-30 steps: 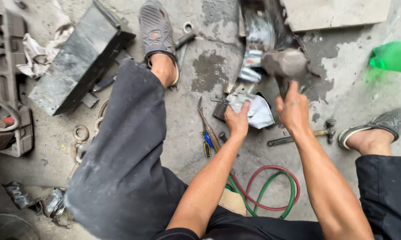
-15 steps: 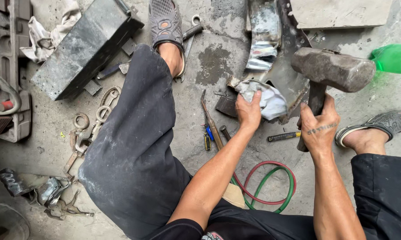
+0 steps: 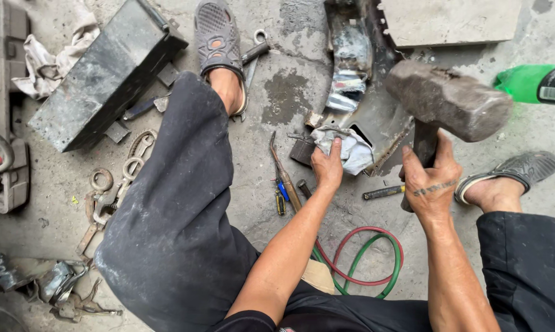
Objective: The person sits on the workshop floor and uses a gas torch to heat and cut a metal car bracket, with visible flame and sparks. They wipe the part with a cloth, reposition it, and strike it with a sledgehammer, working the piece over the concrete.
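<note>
The fingers of the right hand (image 3: 432, 178) were wrapped tight around the dark handle of a heavy sledgehammer (image 3: 447, 103), whose worn grey head stood raised above the hand, over the bent metal panel (image 3: 376, 117) on the floor. The left hand (image 3: 326, 167) had its fingers curled down on a crumpled white cloth (image 3: 354, 150), pressing it against the near edge of that panel; whether anything was pinched under the cloth could not be told. The panel lay on the stained concrete floor (image 3: 289, 92), dented and partly shiny, reaching up toward a pale flat slab (image 3: 455, 21) at the top. Just beside the left wrist lay a thin torch-like tool (image 3: 285, 175) with a blue fitting, and a small dark punch (image 3: 383, 192) lay between the two hands. Below the forearms, red and green hoses (image 3: 369, 258) curled in a loop. The person sat with legs in dark trousers spread wide, a grey sandal (image 3: 216, 34) on the left foot and another (image 3: 523, 169) on the right. A green bottle (image 3: 532, 83) lay at the far right. Well off to the left sat a dark metal box (image 3: 105, 71), a rag (image 3: 47, 55), and a scatter of locking clamps (image 3: 114, 187).
</note>
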`<state>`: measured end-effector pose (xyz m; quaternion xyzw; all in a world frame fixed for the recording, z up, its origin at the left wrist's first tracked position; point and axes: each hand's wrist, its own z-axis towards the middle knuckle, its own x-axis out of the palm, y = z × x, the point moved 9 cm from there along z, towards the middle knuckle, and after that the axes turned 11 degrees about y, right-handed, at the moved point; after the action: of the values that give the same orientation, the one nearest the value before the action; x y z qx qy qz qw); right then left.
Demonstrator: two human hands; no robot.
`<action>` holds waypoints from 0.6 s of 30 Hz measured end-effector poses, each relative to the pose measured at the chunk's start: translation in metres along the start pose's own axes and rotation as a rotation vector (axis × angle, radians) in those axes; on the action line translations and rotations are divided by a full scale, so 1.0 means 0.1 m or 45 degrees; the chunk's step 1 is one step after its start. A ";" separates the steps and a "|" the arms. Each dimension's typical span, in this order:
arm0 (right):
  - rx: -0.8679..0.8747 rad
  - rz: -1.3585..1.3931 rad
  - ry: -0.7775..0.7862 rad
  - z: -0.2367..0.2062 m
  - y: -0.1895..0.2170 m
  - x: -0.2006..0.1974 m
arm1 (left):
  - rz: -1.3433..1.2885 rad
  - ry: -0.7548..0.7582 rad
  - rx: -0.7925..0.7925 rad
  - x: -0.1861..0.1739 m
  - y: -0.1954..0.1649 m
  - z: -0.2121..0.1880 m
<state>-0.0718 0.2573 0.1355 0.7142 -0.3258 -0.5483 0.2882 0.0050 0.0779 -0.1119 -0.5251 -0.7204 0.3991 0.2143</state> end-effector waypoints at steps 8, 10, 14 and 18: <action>-0.231 0.260 -0.214 -0.18 0.34 -0.55 | 0.036 -0.008 0.070 0.02 0.02 -0.01; -0.282 -0.068 -0.241 -0.06 0.28 -0.43 | -0.018 0.012 0.048 0.04 0.11 -0.02; 0.024 -0.447 0.112 0.55 -0.41 0.46 | 0.136 -0.043 0.038 0.00 0.11 -0.02; -0.048 -0.337 0.230 0.69 -0.67 0.52 | 0.129 -0.050 0.029 0.01 -0.04 0.05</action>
<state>-0.1196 0.2543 0.0371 0.7917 -0.1912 -0.5211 0.2551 -0.0013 0.0769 -0.1121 -0.5505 -0.6924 0.4278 0.1855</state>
